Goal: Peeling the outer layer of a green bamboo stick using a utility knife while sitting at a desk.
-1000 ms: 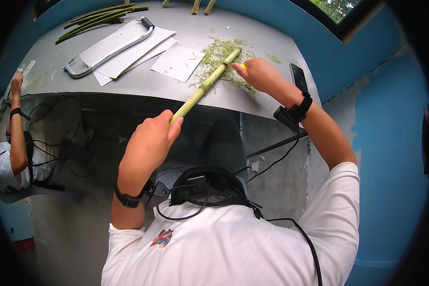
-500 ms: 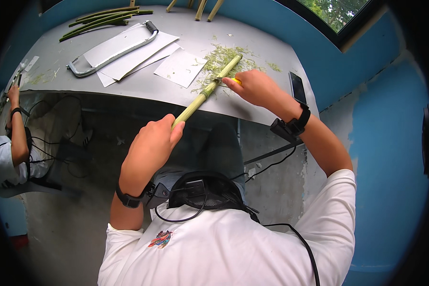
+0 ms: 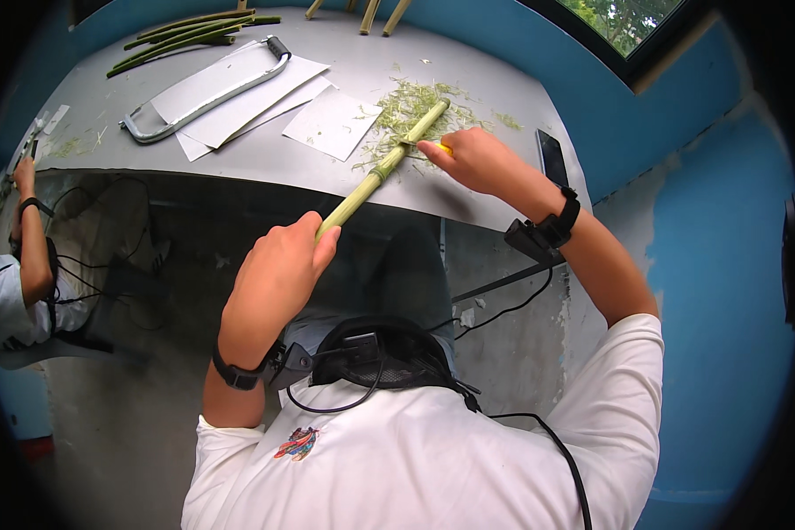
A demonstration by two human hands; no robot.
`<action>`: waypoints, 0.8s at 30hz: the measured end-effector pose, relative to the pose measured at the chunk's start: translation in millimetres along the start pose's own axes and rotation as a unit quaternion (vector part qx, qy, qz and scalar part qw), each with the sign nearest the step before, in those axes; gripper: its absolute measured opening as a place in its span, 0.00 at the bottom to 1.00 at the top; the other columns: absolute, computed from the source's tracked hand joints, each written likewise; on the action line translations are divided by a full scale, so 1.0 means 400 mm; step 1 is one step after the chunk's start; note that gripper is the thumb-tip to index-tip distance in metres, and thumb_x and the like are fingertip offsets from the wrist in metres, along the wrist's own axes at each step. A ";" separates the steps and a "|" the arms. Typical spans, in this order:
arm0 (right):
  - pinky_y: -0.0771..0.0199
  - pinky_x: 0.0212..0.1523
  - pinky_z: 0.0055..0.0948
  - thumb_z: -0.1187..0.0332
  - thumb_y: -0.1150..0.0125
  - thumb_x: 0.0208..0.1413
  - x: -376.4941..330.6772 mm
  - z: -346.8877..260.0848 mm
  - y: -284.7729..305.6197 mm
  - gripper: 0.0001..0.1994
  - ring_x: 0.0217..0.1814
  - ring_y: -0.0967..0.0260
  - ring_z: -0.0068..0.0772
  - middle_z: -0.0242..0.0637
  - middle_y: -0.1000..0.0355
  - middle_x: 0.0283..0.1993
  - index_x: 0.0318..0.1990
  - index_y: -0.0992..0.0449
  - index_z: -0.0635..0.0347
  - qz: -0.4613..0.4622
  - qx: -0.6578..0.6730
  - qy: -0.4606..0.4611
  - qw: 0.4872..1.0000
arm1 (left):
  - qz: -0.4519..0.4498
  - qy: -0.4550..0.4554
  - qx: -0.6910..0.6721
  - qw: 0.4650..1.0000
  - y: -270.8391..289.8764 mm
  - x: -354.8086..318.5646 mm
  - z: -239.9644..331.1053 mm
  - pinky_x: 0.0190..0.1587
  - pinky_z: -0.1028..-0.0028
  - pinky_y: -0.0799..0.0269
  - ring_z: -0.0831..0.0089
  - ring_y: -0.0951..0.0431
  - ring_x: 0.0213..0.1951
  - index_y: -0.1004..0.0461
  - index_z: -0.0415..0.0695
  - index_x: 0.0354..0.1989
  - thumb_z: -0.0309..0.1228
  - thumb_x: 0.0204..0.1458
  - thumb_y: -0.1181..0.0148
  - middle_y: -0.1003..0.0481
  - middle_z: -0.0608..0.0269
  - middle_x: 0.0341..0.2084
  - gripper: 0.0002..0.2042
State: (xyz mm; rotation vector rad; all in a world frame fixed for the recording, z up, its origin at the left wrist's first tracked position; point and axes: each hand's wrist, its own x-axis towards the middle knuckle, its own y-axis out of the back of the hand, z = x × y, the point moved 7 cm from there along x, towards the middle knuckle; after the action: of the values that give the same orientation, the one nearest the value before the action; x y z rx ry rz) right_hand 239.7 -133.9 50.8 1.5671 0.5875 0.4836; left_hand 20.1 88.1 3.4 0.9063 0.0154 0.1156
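On the grey table, a heap of green shavings under the stalk suggests scraping well underway, the near half unpeeled, left hand clamped on its near end, right hand gripping a small blade against it; no containers visible.

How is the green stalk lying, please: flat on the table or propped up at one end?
Propped: the left hand holds the green stalk below the table edge; its far end rests among shavings.
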 end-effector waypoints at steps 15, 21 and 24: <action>0.19 0.44 0.60 0.35 0.52 0.78 0.002 0.014 0.022 0.39 0.37 0.19 0.65 0.57 0.19 0.31 0.32 0.16 0.66 0.004 -0.051 -0.027 0.998 | 0.011 -0.006 -0.002 1.000 0.002 0.009 0.019 0.34 0.47 0.28 0.34 0.24 0.30 0.28 0.36 0.37 0.43 0.77 0.42 0.25 0.39 0.24 0.21; 0.18 0.43 0.60 0.36 0.49 0.77 -0.033 -0.036 0.025 0.37 0.37 0.18 0.65 0.57 0.18 0.31 0.32 0.16 0.65 0.026 -0.054 -0.008 0.998 | 0.012 0.000 0.018 1.000 0.008 0.005 0.032 0.34 0.45 0.28 0.33 0.21 0.32 0.28 0.37 0.37 0.44 0.76 0.41 0.24 0.38 0.25 0.21; 0.18 0.42 0.61 0.37 0.48 0.77 -0.038 -0.059 0.018 0.37 0.38 0.18 0.67 0.58 0.17 0.32 0.34 0.14 0.66 0.012 -0.027 -0.001 1.000 | 0.008 0.001 0.018 1.000 0.009 0.007 0.029 0.34 0.45 0.28 0.33 0.21 0.32 0.28 0.37 0.37 0.44 0.76 0.41 0.23 0.38 0.24 0.21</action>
State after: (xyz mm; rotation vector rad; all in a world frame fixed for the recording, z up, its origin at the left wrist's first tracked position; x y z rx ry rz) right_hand 214.0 -125.4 60.6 1.5244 0.5508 0.5118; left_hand 23.4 81.4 13.5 0.9418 0.0124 0.1316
